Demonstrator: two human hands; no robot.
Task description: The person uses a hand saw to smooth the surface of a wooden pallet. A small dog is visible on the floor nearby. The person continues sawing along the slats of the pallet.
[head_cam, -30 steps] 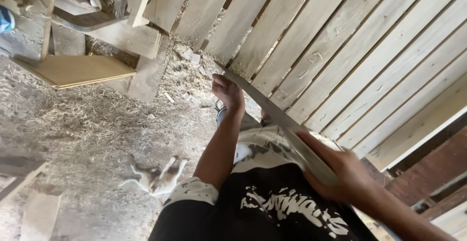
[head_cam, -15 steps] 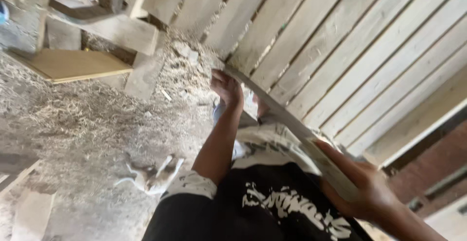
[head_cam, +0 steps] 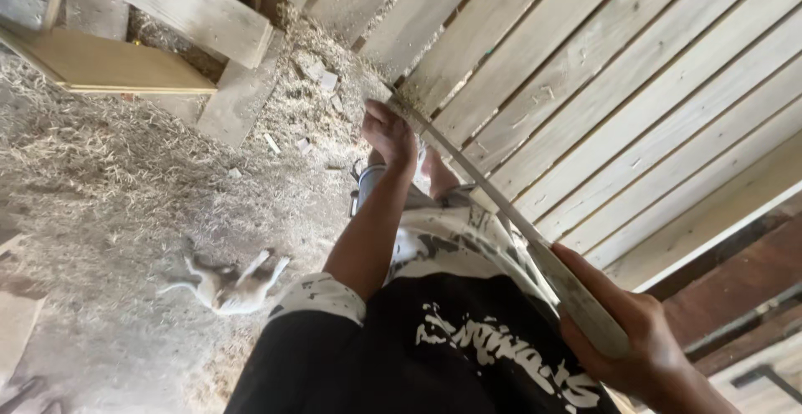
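Your right hand (head_cam: 622, 339) is closed around the near end of a long thin wooden strip (head_cam: 501, 205), and your left hand (head_cam: 388, 134) grips its far end, fingers curled over the edge. The strip runs from one hand to the other, just in front of the stack of pale planks (head_cam: 601, 88) beyond your right hand. It looks light but whippy: a slat this thin will likely sag or flex if held only at one end, so a grip at both ends suits it; the sawn edges may splinter. Below your left hand, sawdust and shavings cover the floor (head_cam: 109, 180), where a small cat (head_cam: 230, 284) lies. Compared with half a second ago, both hands sit slightly lower and farther along the planks, grips unchanged.
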